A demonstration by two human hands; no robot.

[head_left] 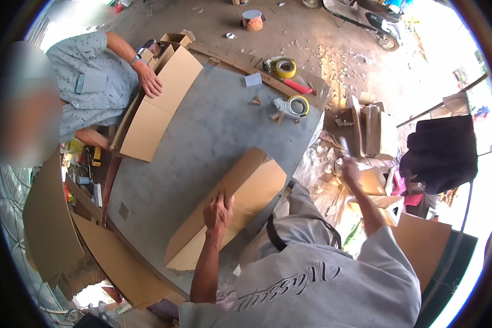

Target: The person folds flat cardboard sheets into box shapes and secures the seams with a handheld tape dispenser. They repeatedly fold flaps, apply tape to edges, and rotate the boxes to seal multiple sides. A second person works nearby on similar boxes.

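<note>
Cardboard box [250,186] beneath left hand [218,212]

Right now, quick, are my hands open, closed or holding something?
Left hand: open, resting on the cardboard box.
Right hand: blurred, at a slim pale object; grip can't be told.

A small packing workshop, it seems: cardboard boxes [251,188] and tape dispensers [297,106] sit on a grey worktop [197,126], big cardboard sheets [52,218] stand alongside, scraps [329,63] litter the bare floor [202,22], and a scooter [378,24] is parked beyond.
</note>
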